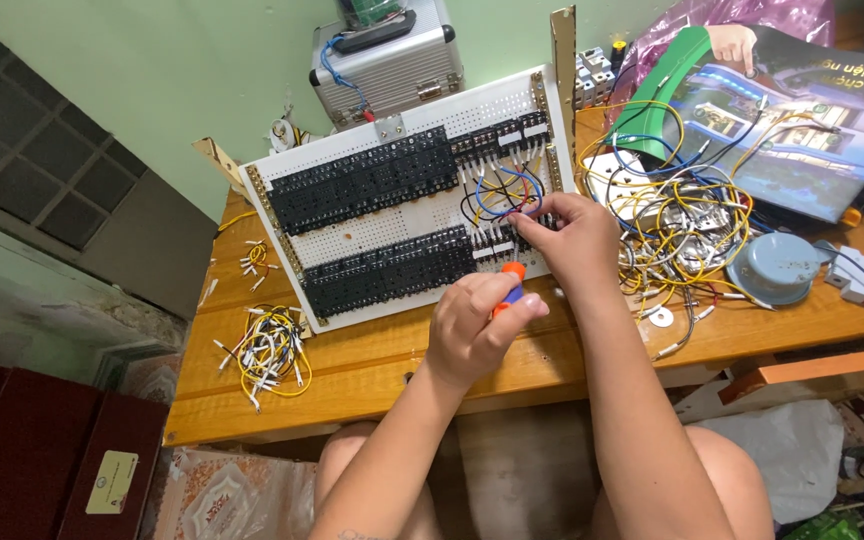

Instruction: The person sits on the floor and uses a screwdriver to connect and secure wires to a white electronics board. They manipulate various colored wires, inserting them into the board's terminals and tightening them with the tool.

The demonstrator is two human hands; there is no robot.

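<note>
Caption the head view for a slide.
Left hand grips an orange-handled screwdriver while right hand holds wires at a white terminal board.

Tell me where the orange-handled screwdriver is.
In the head view the orange-handled screwdriver sits in the left hand, at the white panel's lower edge, just below the right hand.

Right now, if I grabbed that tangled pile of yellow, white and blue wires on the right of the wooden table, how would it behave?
The tangled pile of yellow, white and blue wires would probably come up floppy and in one clump, since the strands loop through each other. It looks light. Loose ends may snag the round grey-blue disc beside it.
</note>
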